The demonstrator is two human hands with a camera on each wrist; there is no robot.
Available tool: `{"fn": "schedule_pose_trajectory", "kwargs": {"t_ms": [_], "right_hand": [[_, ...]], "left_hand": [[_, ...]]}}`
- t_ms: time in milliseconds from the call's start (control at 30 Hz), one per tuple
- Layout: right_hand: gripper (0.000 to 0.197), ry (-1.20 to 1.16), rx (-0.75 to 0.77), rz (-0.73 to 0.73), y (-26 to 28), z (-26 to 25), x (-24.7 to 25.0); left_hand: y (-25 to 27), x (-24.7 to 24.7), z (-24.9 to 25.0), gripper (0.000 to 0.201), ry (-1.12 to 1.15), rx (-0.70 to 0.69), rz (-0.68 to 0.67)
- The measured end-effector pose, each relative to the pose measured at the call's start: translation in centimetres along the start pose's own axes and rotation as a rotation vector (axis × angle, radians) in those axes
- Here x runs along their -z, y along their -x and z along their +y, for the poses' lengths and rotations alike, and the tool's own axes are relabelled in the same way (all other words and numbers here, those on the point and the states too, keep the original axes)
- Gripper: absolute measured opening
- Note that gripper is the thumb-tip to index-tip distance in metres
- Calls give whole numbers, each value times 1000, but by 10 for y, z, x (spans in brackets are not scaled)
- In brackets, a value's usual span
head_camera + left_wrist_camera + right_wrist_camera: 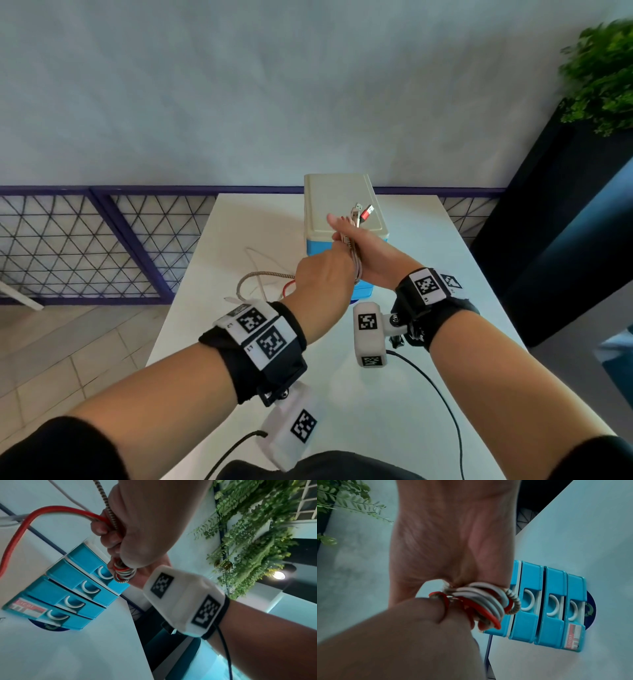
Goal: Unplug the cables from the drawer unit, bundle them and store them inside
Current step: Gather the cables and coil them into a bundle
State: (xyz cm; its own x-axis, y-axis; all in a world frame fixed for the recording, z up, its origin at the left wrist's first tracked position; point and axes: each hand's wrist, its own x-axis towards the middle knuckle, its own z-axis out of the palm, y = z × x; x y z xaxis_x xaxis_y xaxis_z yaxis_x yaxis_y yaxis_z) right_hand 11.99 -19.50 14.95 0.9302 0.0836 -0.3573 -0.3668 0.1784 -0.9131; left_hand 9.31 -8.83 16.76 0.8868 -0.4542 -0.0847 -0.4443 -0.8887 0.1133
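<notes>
Both your hands meet in the middle of the frame, in front of the blue plastic drawer unit with cream top (342, 195). Your left hand (322, 277) is clenched round the bundle of red, white and braided grey cables (354, 254); your right hand (373, 260) grasps its looped part in the palm. Loose lengths trail to the left over the white table (428, 240)

Red, white and braided cables (481, 601) are sitting looped between the fingers (102, 530) of the left hand (322, 274) and right hand (370, 257), plugs (363, 213) poking past them. The blue drawer unit (342, 198) is standing just beyond, drawers closed.
</notes>
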Motion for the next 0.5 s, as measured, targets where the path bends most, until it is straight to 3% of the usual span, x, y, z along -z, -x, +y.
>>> {"fn": "schedule_pose_trajectory", "kwargs": {"t_ms": [100,133,233,300,367,500], "right_hand": [[24,70,-16,27,-3,2,-3],[24,68,-12,46,-4,2,-4],[31,54,41,142,-12,2,-2],[33,88,85,186,-14,0,0],[33,50,123,219,-16,-3,2],[35,-219,170,233,-15,-12,8]], "left_hand": [[-11,6,5,36,-2,128,-215],[-12,6,6,34,-2,125,-223],[-2,6,2,22,14,-36,-7],[2,8,-3,21,65,-77,29],[-5,9,-7,25,92,-96,-17],[-7,6,-20,41,382,-165,-206]]}}
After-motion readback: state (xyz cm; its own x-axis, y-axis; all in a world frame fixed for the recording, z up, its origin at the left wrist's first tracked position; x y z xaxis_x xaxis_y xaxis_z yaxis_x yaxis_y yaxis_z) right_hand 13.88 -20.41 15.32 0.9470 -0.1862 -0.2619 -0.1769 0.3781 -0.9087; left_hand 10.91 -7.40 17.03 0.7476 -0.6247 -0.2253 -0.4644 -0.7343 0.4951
